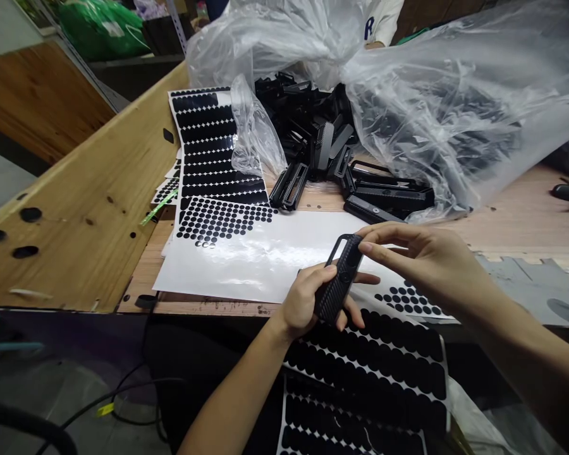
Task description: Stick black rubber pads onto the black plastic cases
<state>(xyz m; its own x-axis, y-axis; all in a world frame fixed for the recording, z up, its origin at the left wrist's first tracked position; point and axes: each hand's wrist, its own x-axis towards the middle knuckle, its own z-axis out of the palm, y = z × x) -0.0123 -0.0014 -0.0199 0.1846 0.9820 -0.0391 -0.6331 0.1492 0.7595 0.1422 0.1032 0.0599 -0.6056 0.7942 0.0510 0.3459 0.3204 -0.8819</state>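
A black textured clip (339, 281) is gripped by the left hand (303, 303) just above the sticker sheet (374, 360), while the right hand (422, 256) fingers (367, 248) are pinched closed on its top, so a dot seems pressed on and firm rubbing is needed.

The scene is lit brightly from above, glare being thrown off the white backing sheet (265, 253) and the clear plastic bag (455, 95), while the floor below the bench (516, 221) is left dim and the edges are bent by wide-angle distortion.
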